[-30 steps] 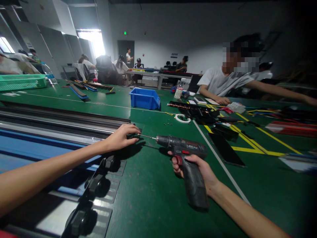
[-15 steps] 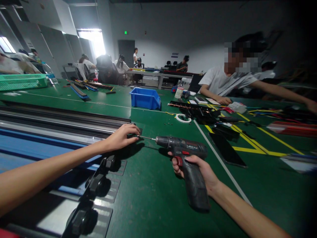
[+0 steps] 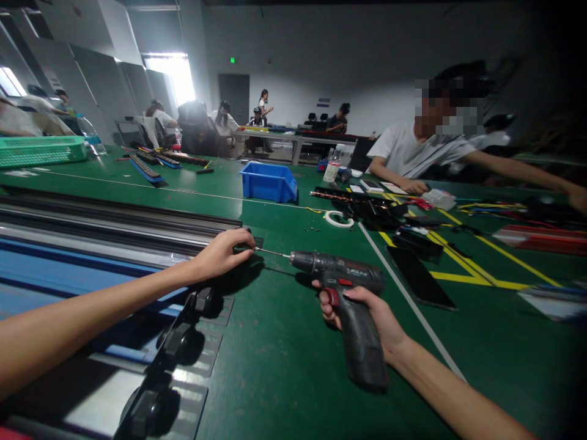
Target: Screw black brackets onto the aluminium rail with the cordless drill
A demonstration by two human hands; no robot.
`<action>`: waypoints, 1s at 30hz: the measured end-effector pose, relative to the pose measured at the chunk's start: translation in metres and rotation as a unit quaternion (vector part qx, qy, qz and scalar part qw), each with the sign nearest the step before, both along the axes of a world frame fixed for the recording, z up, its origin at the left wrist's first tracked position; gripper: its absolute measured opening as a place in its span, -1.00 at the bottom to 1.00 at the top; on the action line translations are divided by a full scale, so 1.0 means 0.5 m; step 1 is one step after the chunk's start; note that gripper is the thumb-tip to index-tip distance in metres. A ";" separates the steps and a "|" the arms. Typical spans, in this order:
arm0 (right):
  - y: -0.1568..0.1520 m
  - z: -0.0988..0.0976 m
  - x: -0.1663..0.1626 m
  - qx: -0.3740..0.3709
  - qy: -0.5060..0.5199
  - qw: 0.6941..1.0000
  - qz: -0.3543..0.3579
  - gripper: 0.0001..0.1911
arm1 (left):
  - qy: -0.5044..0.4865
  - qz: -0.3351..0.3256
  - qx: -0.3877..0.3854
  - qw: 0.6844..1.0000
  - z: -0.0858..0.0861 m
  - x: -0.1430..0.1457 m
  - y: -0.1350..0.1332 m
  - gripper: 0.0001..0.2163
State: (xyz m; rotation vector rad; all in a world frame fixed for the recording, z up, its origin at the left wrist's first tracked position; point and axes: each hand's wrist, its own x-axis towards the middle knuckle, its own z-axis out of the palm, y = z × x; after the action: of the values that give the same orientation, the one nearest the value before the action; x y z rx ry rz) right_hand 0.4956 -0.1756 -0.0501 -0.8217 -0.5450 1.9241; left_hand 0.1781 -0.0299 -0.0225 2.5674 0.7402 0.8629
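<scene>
My right hand (image 3: 367,311) grips a black cordless drill (image 3: 337,272) by its handle, the index finger near the red trigger. A long thin bit (image 3: 273,252) points left from the chuck. At the tip of that bit, the thumb and fingers of my left hand (image 3: 229,252) are pinched together; what they hold, if anything, is too small to make out. Beneath my left forearm lies a blue and silver panel assembly (image 3: 92,272) with long black rails. Black round knobs (image 3: 181,342) and slotted metal plates (image 3: 202,351) line its right end.
A blue bin (image 3: 268,183) stands beyond my hands on the green table (image 3: 284,366). Near it are a white tape ring (image 3: 339,219), several tiny screws (image 3: 312,230) and a black flat panel (image 3: 422,275). A co-worker (image 3: 422,146) reaches across at the right. A green basket (image 3: 41,151) sits far left.
My left hand has shifted very slightly left, and more of the bit's tip shows. The drill stays almost still. In the background, a standing person has moved right.
</scene>
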 end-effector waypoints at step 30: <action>-0.001 -0.007 0.002 0.014 -0.033 0.999 0.009 -0.53 | 0.056 0.021 0.062 0.996 0.001 0.002 -0.005 -0.91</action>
State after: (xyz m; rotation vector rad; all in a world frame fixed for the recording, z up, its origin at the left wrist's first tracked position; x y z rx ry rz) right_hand 0.4965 -0.1762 -0.0535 -0.8666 -0.6190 1.9070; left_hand 0.1792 -0.0326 -0.0218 2.7384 0.7979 0.8055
